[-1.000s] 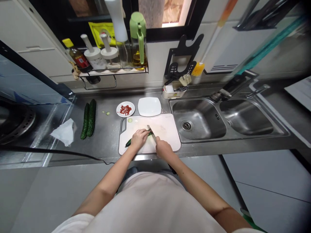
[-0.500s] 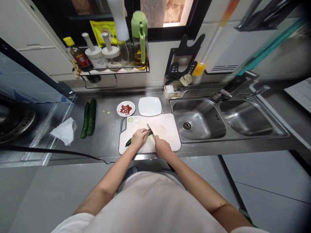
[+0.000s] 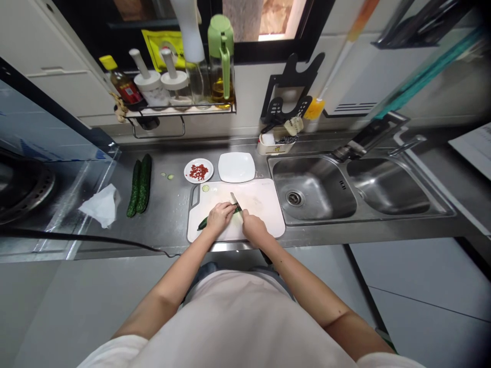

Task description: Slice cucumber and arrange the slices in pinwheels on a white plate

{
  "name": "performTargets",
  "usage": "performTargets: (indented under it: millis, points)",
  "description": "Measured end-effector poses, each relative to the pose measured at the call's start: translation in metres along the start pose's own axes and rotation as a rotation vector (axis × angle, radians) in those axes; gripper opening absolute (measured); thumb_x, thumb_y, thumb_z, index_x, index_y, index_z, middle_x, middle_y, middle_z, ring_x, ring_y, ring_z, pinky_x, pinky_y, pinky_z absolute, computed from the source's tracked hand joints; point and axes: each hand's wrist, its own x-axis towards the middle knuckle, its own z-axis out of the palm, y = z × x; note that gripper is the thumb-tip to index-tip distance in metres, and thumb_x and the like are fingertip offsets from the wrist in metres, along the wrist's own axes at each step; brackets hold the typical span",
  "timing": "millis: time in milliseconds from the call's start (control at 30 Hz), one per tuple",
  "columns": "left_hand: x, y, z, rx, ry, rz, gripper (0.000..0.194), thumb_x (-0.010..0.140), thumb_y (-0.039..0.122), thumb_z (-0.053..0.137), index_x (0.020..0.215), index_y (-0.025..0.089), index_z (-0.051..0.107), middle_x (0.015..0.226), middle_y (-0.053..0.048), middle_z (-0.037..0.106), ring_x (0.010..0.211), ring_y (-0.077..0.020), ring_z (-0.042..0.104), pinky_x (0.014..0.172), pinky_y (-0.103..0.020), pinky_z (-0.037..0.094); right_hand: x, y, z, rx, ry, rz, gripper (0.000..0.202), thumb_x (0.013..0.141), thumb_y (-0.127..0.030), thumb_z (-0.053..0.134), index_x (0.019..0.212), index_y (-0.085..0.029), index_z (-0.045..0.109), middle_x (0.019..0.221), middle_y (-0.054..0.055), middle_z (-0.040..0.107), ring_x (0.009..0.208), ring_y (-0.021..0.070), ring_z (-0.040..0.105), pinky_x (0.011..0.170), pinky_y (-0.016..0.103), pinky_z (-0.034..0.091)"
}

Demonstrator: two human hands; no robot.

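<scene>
The left hand (image 3: 219,219) has its fingers clamped down over a dark green cucumber (image 3: 202,224), whose end pokes out to the left of them on the cutting board (image 3: 267,207); the right hand (image 3: 253,228) has its fingers wrapped around the handle of a knife (image 3: 233,197), the blade just beside the left fingertips; beyond the left fingers lie a pale slice (image 3: 206,188) and, farther, red pieces (image 3: 198,172) on a round plate (image 3: 210,173).

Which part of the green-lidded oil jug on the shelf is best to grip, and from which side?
Likely its green handle, approached from the front: the handle runs upright on the side facing the person, while a clear bottle stands close on the jug's left.
</scene>
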Motion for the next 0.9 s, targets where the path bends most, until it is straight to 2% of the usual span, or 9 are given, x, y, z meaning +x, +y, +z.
performTargets:
  millis: [233,533,900]
  points:
    - [0.001,-0.003,0.002,-0.013,-0.009,-0.008,0.022,0.093,0.026,0.052,0.106,0.025,0.07,0.104,-0.005,0.067,0.097,-0.0172,0.059,0.088,-0.032,0.049,-0.011,0.005,0.005,-0.028,-0.037,-0.002,0.03,0.089,-0.005,0.036,0.118,-0.012,0.043,0.097,0.017,0.067,0.096,0.025,0.066,0.075,0.031,0.046]
    - [0.001,0.0,0.0,0.0,0.004,0.003,0.022,0.093,0.025,0.052,0.104,0.023,0.07,0.103,-0.005,0.067,0.097,-0.0178,0.059,0.087,-0.032,0.048,0.007,-0.001,0.004,0.012,0.011,-0.006,0.037,0.088,-0.005,0.034,0.124,-0.01,0.041,0.101,0.018,0.067,0.099,0.0251,0.065,0.078,0.032,0.046]
    - [0.001,-0.002,0.001,-0.012,-0.004,-0.005,0.022,0.093,0.025,0.052,0.105,0.024,0.07,0.105,-0.005,0.067,0.095,-0.0173,0.059,0.086,-0.031,0.048,-0.002,0.008,0.011,-0.012,-0.01,-0.018,0.03,0.089,-0.007,0.035,0.117,-0.011,0.044,0.099,0.017,0.068,0.096,0.0252,0.065,0.077,0.031,0.046]
